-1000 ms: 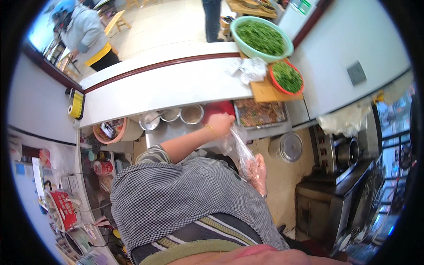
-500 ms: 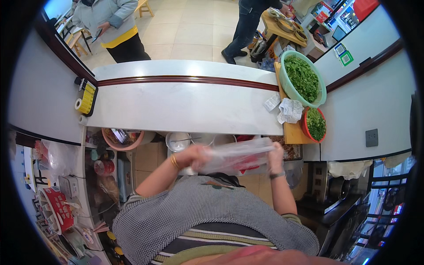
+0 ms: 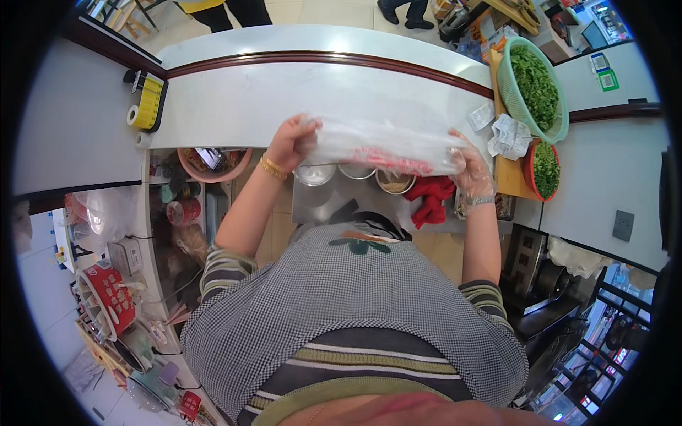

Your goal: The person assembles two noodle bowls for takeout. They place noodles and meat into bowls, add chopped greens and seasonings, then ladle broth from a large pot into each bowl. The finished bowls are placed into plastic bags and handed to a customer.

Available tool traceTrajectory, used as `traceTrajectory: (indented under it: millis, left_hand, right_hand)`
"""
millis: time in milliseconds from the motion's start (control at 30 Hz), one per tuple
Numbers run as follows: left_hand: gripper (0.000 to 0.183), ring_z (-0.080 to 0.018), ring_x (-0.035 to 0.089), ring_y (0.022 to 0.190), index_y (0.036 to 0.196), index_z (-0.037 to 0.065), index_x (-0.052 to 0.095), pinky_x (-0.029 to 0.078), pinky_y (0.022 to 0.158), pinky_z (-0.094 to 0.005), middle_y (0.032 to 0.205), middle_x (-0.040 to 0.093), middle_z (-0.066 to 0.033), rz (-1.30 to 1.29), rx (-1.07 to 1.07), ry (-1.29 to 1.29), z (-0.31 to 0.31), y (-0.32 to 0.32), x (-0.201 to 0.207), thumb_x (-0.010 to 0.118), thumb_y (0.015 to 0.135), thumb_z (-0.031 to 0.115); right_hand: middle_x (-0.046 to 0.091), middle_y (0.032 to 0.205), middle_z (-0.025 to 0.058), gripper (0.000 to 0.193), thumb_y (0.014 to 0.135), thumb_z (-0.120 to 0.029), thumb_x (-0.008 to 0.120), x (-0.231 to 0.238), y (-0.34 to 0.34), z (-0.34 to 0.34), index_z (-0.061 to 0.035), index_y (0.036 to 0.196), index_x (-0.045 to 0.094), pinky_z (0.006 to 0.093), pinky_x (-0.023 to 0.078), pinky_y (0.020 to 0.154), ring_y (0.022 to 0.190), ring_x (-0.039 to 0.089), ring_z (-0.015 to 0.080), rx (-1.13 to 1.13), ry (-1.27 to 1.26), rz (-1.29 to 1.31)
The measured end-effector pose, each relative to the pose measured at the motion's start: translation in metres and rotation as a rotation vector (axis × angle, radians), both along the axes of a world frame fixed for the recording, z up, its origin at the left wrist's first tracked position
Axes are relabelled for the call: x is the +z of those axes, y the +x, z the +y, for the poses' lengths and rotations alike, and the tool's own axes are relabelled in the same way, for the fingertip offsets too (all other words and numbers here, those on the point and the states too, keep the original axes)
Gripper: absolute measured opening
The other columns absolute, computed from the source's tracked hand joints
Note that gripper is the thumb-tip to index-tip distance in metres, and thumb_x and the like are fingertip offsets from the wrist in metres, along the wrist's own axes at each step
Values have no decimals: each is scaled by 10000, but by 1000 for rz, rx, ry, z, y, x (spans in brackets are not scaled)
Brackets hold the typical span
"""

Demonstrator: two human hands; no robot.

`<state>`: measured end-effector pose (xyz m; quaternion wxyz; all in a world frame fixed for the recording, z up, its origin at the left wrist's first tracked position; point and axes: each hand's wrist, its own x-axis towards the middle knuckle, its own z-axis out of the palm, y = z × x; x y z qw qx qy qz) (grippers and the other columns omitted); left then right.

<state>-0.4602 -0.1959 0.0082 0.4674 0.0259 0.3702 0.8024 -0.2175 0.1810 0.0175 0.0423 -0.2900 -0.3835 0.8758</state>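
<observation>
A thin translucent white plastic bag point(image 3: 383, 142) with red print is stretched sideways in front of me, over the near edge of the counter. My left hand point(image 3: 290, 144), bare with a gold bracelet at the wrist, pinches the bag's left end. At the other end my right hand point(image 3: 474, 169), in a clear plastic glove, grips the bag, fingers closed on it. What the bag contains, if anything, I cannot tell. Below it are metal bowls, one of them point(image 3: 396, 182) with something tan inside, and a red cloth point(image 3: 431, 199) near my right hand.
The white counter point(image 3: 220, 106) runs across ahead. On its right stand a green basket point(image 3: 506, 78) of leafy greens and a red bowl point(image 3: 529, 170) of chopped greens, beside crumpled paper point(image 3: 510, 136). A pink basin point(image 3: 245, 170) sits low on the left. People stand beyond the counter.
Both hands have moved forward and up with the bag, which is now pulled out between them. The view has shifted, showing more of the bowls and red cloth below.
</observation>
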Motion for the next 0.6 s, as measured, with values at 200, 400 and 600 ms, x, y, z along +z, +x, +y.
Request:
traceTrajectory:
  millis: [200,400,600]
  left_hand:
    - [178,-57,269,430,1059,63,639,222,402,-228,573,340,99,-166,218,-252,13,-72,-59,536,915,76]
    - [228,-65,274,416,1071,58,674,221,389,-248,542,310,82,-192,165,-372,27,-73,-86,555,890,131]
    - [222,-120,568,631,1026,32,627,476,552,-278,774,619,-23,248,210,-558,34,-52,-75,607,937,234]
  right_hand:
    - [470,1314,131,561,801,26,606,16,-84,-41,-35,1339,459,402,343,1082,1265,424,237,-236,760,-137]
    - [472,1393,198,407,829,-102,663,-18,-128,-125,-122,1232,607,455,341,1113,1328,422,366,220,1791,46]
    - [411,1476,233,526,846,-352,660,-68,-158,-175,-300,1360,562,672,177,1098,1388,338,438,541,2129,-128]
